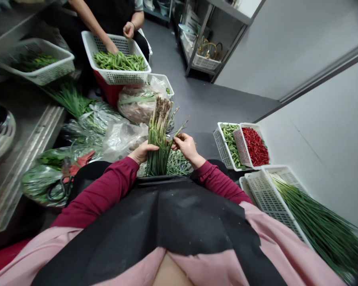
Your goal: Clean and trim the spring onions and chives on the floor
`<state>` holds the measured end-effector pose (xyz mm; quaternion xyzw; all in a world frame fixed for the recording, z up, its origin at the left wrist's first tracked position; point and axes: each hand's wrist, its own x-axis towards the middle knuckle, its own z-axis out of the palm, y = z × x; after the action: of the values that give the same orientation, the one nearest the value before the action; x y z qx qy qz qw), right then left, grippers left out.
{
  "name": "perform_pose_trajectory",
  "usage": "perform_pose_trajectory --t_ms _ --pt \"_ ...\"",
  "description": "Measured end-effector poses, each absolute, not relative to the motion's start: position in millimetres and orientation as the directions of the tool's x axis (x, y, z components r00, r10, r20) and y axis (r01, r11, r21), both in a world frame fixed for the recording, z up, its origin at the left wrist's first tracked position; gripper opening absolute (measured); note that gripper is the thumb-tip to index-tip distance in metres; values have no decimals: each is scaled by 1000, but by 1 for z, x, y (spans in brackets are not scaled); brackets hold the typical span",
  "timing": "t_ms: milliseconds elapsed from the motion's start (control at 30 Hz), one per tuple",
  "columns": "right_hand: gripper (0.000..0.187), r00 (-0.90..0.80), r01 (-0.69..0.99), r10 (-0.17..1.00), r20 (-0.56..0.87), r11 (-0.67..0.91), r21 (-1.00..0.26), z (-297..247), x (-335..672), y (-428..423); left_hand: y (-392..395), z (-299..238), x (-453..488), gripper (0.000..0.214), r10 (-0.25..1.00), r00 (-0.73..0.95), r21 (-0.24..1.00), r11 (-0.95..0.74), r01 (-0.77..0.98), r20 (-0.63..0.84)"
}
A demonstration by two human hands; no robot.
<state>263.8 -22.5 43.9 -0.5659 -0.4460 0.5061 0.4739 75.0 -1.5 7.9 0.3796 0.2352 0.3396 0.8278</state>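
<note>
In front of my lap I hold up a bunch of thin spring onions (156, 139), its brown, dirt-covered root ends pointing up and away and the green leaves hanging down. My left hand (143, 152) is closed around the left side of the bunch, thumb across the stalks. On the other side, my right hand (186, 147) pinches a single stalk (179, 130) that slants out from the bunch. Loose green trimmings (179, 162) lie below my hands, partly hidden by the bunch and my black apron.
Opposite, a person's hand (111, 47) reaches into a white basket (119, 77) of green peppers. Bagged greens (92, 123) and scissors (58, 188) lie to the left. Baskets with green peppers (231, 139), red chillies (253, 147) and cleaned spring onions (313, 214) stand at right along the wall.
</note>
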Motion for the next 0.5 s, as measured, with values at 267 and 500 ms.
perform_pose_trajectory --t_ms 267,500 --pt "27 31 326 999 10 -1 -945 46 247 -23 -1 -4 74 48 773 603 796 485 -363 -196" --pt "23 88 192 996 -11 -28 -981 57 264 -9 -4 4 64 40 786 559 788 510 -344 -264"
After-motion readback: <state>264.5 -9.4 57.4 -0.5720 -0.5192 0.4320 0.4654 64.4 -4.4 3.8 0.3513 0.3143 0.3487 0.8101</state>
